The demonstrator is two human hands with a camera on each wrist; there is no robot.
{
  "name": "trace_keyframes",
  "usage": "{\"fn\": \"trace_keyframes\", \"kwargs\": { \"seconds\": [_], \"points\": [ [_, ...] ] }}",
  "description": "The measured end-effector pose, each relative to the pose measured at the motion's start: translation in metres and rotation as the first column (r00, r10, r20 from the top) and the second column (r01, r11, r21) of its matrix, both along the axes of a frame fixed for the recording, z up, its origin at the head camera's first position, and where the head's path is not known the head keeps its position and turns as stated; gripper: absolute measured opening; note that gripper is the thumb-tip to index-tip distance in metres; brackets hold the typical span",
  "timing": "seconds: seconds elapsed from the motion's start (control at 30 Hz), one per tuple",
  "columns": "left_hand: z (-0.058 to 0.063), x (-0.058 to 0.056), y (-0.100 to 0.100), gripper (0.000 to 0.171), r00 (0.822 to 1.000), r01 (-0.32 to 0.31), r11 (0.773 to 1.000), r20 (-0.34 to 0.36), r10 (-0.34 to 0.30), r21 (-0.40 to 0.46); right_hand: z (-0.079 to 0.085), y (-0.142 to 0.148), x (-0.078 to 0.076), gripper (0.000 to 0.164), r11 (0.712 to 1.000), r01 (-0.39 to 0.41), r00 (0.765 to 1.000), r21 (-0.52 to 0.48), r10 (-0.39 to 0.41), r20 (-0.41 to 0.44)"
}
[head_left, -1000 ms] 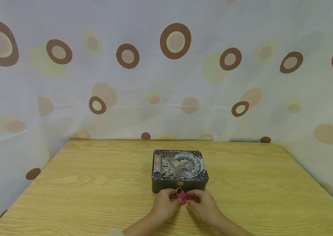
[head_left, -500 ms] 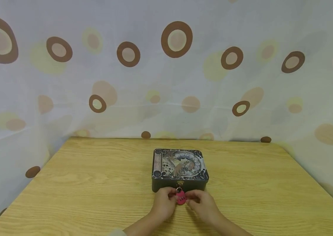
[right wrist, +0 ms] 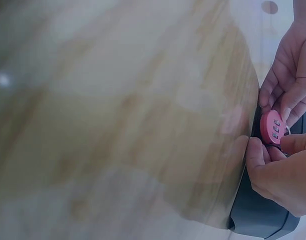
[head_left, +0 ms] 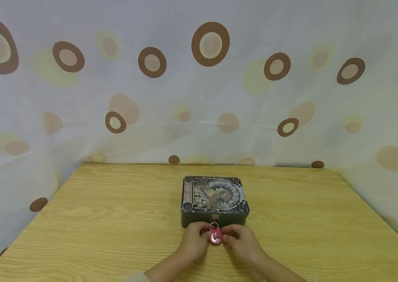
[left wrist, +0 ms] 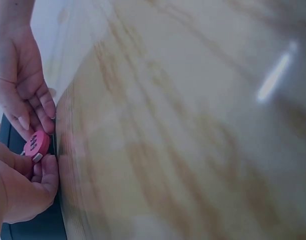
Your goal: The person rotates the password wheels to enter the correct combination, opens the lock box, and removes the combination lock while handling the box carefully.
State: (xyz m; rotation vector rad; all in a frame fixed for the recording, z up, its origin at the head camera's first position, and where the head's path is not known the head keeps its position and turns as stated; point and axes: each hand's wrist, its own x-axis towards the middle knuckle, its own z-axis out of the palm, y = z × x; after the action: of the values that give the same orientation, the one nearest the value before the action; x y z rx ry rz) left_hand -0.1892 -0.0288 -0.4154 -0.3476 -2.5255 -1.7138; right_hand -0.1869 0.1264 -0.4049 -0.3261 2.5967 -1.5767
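A pink combination padlock (head_left: 216, 236) hangs by its metal shackle from the brass latch (head_left: 215, 217) on the front of a dark tin box (head_left: 193, 220). The box's lid is shut and carries an ornate printed picture. My left hand (head_left: 193, 242) pinches the padlock's left side with thumb and curled fingers. On the other side, my right hand (head_left: 244, 243) holds its right edge between thumb and forefinger. In the right wrist view the padlock's body (right wrist: 272, 125) shows a row of 3 number dials. A small silver piece (left wrist: 37, 157) shows at its edge in the left wrist view.
The box stands on a wood-grain table (head_left: 121, 203), near the middle. A pale curtain (head_left: 241, 149) with brown and yellow circles hangs behind the table's far edge and along both sides.
The padlock has turned from a tilt to nearly upright, its dial face now towards the camera and catching light. Both hands stay on it, shifting only slightly. The head view has tipped a little.
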Motion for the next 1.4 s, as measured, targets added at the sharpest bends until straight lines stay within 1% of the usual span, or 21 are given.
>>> {"fn": "trace_keyframes", "kwargs": {
  "seconds": [0.1,0.17,0.33,0.57,0.83,1.07,1.17,1.23,1.4],
  "points": [
    [0.0004,-0.0003,-0.0006,0.009,1.000,0.011,1.000,0.013,-0.011,0.010,0.0000,-0.0013,-0.0011,0.019,1.000,-0.007,1.000,-0.011,0.007,0.015],
    [0.0008,-0.0006,-0.0008,0.010,0.999,0.019,0.999,0.038,-0.020,0.030,0.0003,-0.0018,-0.0019,0.019,1.000,-0.006,0.999,-0.013,0.007,0.033],
    [0.0007,-0.0013,-0.0014,0.012,0.996,0.027,0.996,0.078,-0.033,0.082,0.0003,-0.0032,-0.0042,0.018,0.999,0.021,0.995,-0.025,-0.019,0.103],
    [-0.0013,-0.0017,-0.0019,0.012,0.999,-0.015,0.996,0.047,0.011,0.091,0.0003,-0.0056,-0.0046,0.019,0.997,0.051,0.987,-0.051,-0.043,0.155],
    [-0.0007,-0.0005,-0.0025,0.012,0.999,-0.027,0.996,0.044,0.024,0.080,-0.0005,-0.0074,-0.0047,0.018,0.995,0.082,0.982,-0.055,-0.071,0.176],
    [0.0010,0.0005,-0.0018,0.010,0.999,-0.036,0.998,0.031,0.034,0.048,0.0002,-0.0077,-0.0048,0.017,0.995,0.086,0.979,-0.055,-0.075,0.189],
    [0.0017,0.0012,-0.0010,0.008,0.998,-0.038,0.997,0.042,0.035,0.064,0.0007,-0.0065,-0.0058,0.017,0.997,0.063,0.980,-0.048,-0.053,0.191],
    [0.0018,0.0017,-0.0005,0.008,0.998,-0.037,0.996,0.047,0.034,0.079,0.0008,-0.0049,-0.0068,0.018,0.999,0.022,0.984,-0.043,-0.014,0.179],
    [0.0012,0.0019,-0.0002,0.007,0.999,-0.032,0.994,0.048,0.027,0.104,0.0000,-0.0009,-0.0098,0.021,0.997,-0.078,0.984,-0.025,0.081,0.160]
  ]
}}
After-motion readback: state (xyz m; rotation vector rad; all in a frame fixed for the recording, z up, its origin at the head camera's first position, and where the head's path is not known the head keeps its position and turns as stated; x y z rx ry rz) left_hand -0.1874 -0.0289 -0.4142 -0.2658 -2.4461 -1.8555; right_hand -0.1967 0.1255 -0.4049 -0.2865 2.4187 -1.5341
